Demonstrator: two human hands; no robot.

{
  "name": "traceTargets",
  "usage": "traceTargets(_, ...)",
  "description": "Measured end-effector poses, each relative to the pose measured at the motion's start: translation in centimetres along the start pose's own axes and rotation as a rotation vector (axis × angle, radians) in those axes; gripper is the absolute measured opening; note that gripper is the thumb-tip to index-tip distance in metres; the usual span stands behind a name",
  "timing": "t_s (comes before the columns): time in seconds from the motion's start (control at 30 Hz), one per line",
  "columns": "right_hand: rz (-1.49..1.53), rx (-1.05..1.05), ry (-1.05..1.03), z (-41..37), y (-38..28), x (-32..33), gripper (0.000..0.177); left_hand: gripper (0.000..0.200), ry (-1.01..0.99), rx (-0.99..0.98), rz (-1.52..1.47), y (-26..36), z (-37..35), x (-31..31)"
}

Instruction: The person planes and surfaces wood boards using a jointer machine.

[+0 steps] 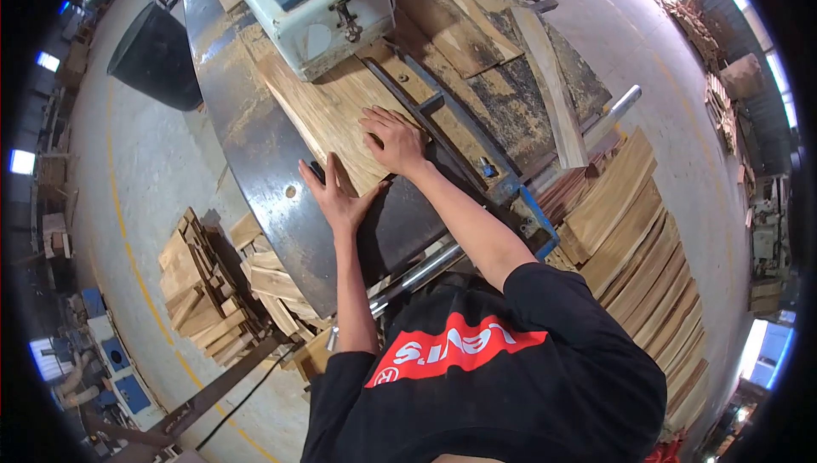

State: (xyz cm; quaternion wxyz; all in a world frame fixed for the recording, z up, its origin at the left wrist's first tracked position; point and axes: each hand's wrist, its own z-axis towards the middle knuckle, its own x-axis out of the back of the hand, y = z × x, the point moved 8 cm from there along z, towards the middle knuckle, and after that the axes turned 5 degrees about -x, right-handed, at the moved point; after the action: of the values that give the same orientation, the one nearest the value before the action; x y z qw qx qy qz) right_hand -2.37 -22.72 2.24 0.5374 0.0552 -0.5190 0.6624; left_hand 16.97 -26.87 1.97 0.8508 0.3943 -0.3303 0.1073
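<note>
- The board [317,110] runs lengthwise from the fingers toward the machine [328,16].
- Left hand [340,208]: fingers wide, at its near end.
- Right hand [400,146]: farther along, fingers slightly parted on top.

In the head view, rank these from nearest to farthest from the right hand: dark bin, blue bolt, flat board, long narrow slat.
From the right hand:
1. Flat board, directly underneath
2. Blue bolt, right
3. Long narrow slat, farther right
4. Dark bin, far left, beyond the table
</note>
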Motion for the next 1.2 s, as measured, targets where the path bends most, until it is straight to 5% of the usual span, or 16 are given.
traceTargets(0.2,0.202,-0.046,-0.124,2.9,3.3,-3.6,0.035,0.117,0.031,-0.132,0.075,-0.9,-0.1,-0.3)
traceTargets(0.23,0.341,-0.282,-0.197,2.6,3.4,-3.1,0.025,0.116,0.093,-0.193,0.108,-3.1,-0.6,-1.5)
traceTargets(0.27,0.218,-0.200,-0.232,2.1,1.9,-1.3,0.015,0.116,0.037,-0.155,0.208,-5.2,-0.7,-2.5)
traceTargets(0.33,0.284,-0.071,0.019,-1.6,2.5,-0.3,0.010,0.107,0.082,-0.112,-0.088,-4.9,-0.8,-2.9)
traceTargets(0.4,0.555,-0.086,0.145,-9.0,-2.1,7.4,0.012,0.090,0.243,-0.307,0.221,-2.0,-2.1,-2.6)
traceTargets(0.47,0.617,-0.281,-0.045,-17.8,-2.5,9.1,0.026,0.086,0.197,-0.539,0.152,-0.2,-0.2,-2.3)
traceTargets(0.53,0.408,-0.472,-0.231,-27.0,-4.6,13.6,0.037,0.086,0.160,-0.691,0.064,3.6,-0.5,-2.8)
traceTargets(0.63,-0.003,-0.755,-0.135,-41.3,-3.8,15.6,0.043,0.087,-0.007,-0.753,-0.091,8.2,-2.8,-3.6)
traceTargets(0.7,-0.075,-1.067,0.105,-48.4,-4.7,20.3,0.031,0.088,-0.139,-0.817,-0.205,12.4,-4.2,-4.6)
traceTargets(0.8,-0.085,-1.660,0.533,-61.6,-5.1,24.1,0.048,0.078,-0.300,-1.004,-0.447,22.5,-7.0,-5.6)
traceTargets(0.93,-0.557,-1.979,1.896,-82.4,-8.1,13.3,0.035,0.070,-0.483,-1.051,-0.736,34.7,-13.7,-5.6)
traceTargets(0.97,-0.384,-2.334,1.111,-83.9,-7.8,11.1,0.026,0.070,-0.536,-1.056,-0.810,36.6,-15.7,-5.6)
traceTargets(1.0,-0.340,-2.294,0.366,-84.4,-8.1,8.4,0.023,0.070,-0.596,-1.065,-0.889,38.1,-17.5,-5.2)
traceTargets(1.07,-0.177,-2.405,0.517,-89.4,-7.4,0.2,0.029,0.071,-0.724,-1.145,-0.836,40.5,-22.1,-4.0)
traceTargets(1.17,0.613,-2.598,1.198,-92.5,-8.3,-8.9,0.066,0.074,-0.944,-1.300,-0.862,38.5,-28.7,-6.0)
traceTargets(1.2,0.596,-2.772,1.645,-90.4,-11.2,-6.6,0.055,0.075,-1.041,-1.350,-0.838,36.8,-31.4,-7.9)
